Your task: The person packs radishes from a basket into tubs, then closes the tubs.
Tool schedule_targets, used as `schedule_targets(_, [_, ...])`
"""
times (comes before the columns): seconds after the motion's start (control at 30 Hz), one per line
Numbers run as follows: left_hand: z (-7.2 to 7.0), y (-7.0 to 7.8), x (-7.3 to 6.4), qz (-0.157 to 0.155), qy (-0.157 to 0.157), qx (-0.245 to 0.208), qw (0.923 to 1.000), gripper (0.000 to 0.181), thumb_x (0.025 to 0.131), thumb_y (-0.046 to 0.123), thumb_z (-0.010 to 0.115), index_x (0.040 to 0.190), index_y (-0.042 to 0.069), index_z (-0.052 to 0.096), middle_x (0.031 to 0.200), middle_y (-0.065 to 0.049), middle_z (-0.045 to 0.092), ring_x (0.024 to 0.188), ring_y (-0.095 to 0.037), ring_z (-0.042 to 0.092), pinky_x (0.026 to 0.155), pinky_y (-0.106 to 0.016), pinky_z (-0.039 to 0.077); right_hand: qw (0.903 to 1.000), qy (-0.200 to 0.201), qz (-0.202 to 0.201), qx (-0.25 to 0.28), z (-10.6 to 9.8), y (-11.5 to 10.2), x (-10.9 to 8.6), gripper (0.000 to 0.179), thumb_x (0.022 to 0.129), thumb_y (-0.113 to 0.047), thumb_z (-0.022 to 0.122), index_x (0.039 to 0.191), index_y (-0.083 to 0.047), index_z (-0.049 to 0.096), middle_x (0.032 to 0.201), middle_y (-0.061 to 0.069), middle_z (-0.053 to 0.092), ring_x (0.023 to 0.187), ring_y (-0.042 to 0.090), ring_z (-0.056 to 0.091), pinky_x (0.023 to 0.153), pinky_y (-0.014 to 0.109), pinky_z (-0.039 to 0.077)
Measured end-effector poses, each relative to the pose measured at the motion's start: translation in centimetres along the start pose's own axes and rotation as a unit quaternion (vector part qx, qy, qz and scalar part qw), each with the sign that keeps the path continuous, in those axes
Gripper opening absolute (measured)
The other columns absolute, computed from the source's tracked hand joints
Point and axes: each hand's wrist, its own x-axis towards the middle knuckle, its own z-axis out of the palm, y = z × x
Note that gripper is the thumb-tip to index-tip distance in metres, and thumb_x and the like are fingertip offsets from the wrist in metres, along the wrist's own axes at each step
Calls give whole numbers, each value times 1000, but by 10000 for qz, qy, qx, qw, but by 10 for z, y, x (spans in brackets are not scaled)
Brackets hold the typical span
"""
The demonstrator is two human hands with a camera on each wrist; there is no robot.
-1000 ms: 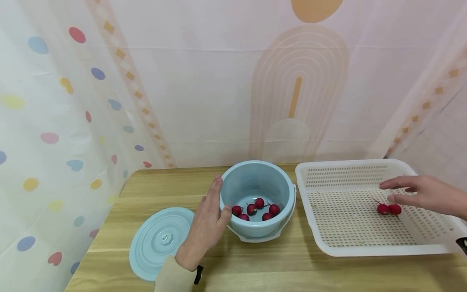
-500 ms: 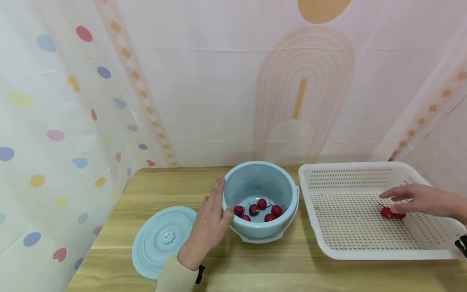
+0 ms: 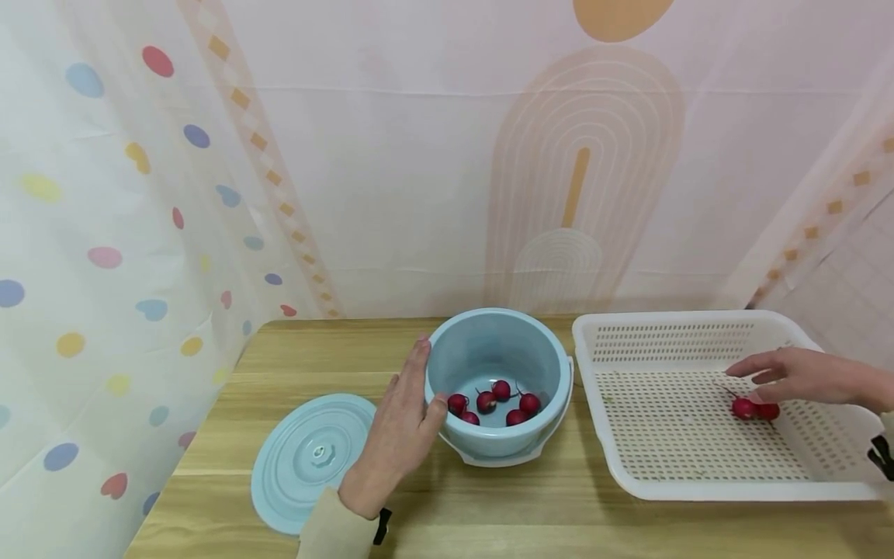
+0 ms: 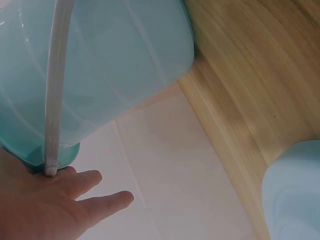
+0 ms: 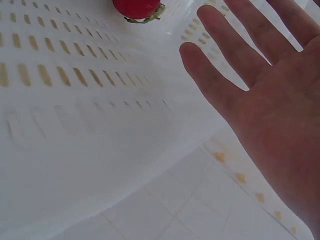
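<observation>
A light blue bucket stands on the table with several red radishes on its bottom. My left hand rests against the bucket's left rim, its fingers extended; the left wrist view shows this hand beside the pale handle. Inside the white basket lie two more radishes side by side. Just over them hovers my right hand, its thumb partly covering them. In the right wrist view its fingers are spread, apart from the one visible radish.
A round light blue lid lies flat left of the bucket. Wooden tabletop runs along the front. Behind stands a patterned cloth backdrop, with a dotted sheet on the left.
My right hand has come down closer to the two radishes in the basket. The left hand keeps its place at the bucket. The head view has shifted slightly.
</observation>
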Motion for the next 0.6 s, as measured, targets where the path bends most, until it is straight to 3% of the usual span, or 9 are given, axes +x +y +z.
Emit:
schedule_targets(0.1, [0,0,0,13,-6,13,10000,74,99,28,49,165,6,22,171,-8,25,151,-33,36,115,-68,31,9997,-114,191,72,1,0,3,42,98,-9,66,130,17,58,128,39,60,112,58,61,83,47,60])
schedule_targets(0.3, [1,0,-1,15,3,23,10000,74,99,28,48,164,5,23,170,-10,27,150,-33,37,114,-69,31,9993,-249,215,168,9,14,12,46,98,-12,68,131,17,58,129,38,60,114,54,62,80,29,56])
schedule_targets(0.4, [1,-1,-1,4,5,24,10000,73,99,28,48,164,5,24,170,-10,27,151,-33,36,114,-69,31,9988,-309,160,353,13,17,16,45,97,-11,68,130,18,58,122,30,65,104,32,67,75,25,54])
schedule_targets(0.47, [2,-1,-1,4,1,30,10000,73,99,28,48,164,5,24,170,-10,27,151,-32,35,114,-69,32,9984,-351,128,425,16,18,18,43,97,-10,69,129,17,59,117,24,67,95,16,63,72,24,52])
schedule_targets(0.53, [2,-1,-1,3,-5,26,10000,73,99,28,48,164,5,23,170,-10,26,152,-32,35,114,-69,32,9981,-380,159,468,18,19,20,40,96,-8,69,127,15,61,115,18,68,91,10,58,71,25,52])
schedule_targets(0.6, [2,-1,-1,-5,-9,28,10000,73,100,28,48,165,6,23,170,-9,26,152,-31,34,114,-68,32,9985,-336,208,391,20,20,21,36,95,-6,70,125,13,63,115,16,67,96,14,60,73,25,52])
